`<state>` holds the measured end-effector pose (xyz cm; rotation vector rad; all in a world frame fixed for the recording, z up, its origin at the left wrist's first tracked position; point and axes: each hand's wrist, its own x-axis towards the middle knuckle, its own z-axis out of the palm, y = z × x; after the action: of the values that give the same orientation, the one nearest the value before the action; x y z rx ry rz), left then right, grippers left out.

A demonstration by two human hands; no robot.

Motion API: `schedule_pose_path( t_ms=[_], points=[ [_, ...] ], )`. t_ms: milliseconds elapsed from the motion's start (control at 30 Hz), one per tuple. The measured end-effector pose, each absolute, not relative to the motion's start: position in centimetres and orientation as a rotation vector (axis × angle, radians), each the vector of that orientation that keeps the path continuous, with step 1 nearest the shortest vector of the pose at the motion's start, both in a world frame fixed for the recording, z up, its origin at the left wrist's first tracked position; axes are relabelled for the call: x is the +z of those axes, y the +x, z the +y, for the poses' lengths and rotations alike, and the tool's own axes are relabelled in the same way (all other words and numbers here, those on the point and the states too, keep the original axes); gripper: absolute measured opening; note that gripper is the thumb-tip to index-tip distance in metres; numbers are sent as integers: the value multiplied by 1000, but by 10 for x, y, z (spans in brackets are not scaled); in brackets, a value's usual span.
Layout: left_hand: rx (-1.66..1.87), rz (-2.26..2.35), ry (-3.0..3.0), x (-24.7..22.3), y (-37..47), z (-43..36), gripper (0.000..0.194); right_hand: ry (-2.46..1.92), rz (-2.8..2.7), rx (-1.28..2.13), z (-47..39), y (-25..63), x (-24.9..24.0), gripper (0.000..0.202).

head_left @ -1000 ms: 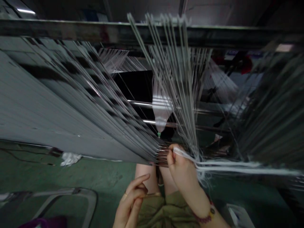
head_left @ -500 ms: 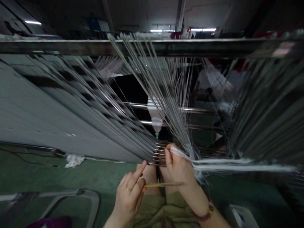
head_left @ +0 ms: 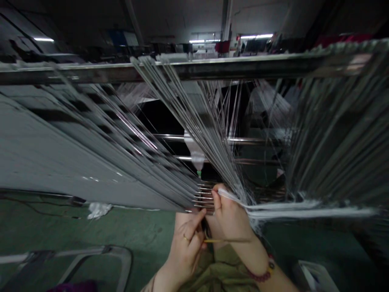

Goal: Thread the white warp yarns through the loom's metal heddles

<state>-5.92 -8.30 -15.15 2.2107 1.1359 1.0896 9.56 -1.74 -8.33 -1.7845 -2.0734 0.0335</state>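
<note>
My left hand [head_left: 186, 248] is closed round one end of a thin yellowish stick [head_left: 214, 241]. Its index finger points up to the lower end of a row of metal rods [head_left: 204, 193]; whether it touches them I cannot tell. The stick lies level, its far end over my right wrist. My right hand [head_left: 232, 221] pinches a bundle of white threads [head_left: 232, 195] just right of the rods. From there the threads run off to the right. Grey strands [head_left: 209, 142] slant down from above toward this hand.
A long metal beam [head_left: 231, 69] crosses above, with strands hanging over it. Sheets of strands fill the left [head_left: 60, 150] and right [head_left: 337, 142]. A tubular metal frame [head_left: 121, 255] stands on the green floor [head_left: 148, 231] at lower left. A white box [head_left: 316, 275] sits at lower right.
My left hand has moved right with the stick, its index fingertip now nearer my right hand. My right hand stays at nearly the same place, still on the threads.
</note>
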Motion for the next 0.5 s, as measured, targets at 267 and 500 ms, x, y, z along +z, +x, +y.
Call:
schedule_pose_path(
  t_ms=[267, 500],
  points=[
    [1127, 1085, 2287, -136, -26, -85, 19, -1780, -2167, -64, -19, 102, -86, 22],
    [1515, 991, 1529, -131, -4, -94, 28, -1772, -2130, -28, -16, 104, -83, 23]
  ],
)
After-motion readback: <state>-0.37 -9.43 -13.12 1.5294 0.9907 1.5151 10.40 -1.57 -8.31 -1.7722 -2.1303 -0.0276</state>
